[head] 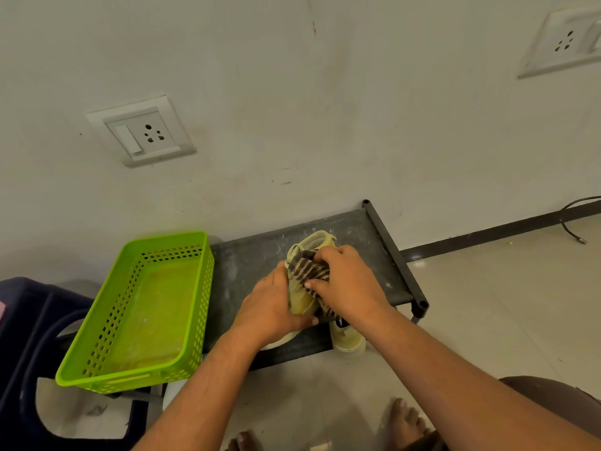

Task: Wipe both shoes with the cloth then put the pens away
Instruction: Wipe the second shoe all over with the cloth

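A: What is gripped right of the one basket (140,307)?
B: One shoe (300,297) is held in the left hand (270,307)'s grip. One cloth (307,268), bunched in the right hand (348,281)'s grip, is pressed on it.
A: Risk?
B: The second shoe (348,340), farther right at the surface (253,255)'s edge, might be knocked by hard wiping. Two shoes are counted; no pens are seen.

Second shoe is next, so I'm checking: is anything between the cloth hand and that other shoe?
Nothing visible. The right hand holds the cloth on the first shoe; the second shoe sits just below that wrist, partly hidden by it.
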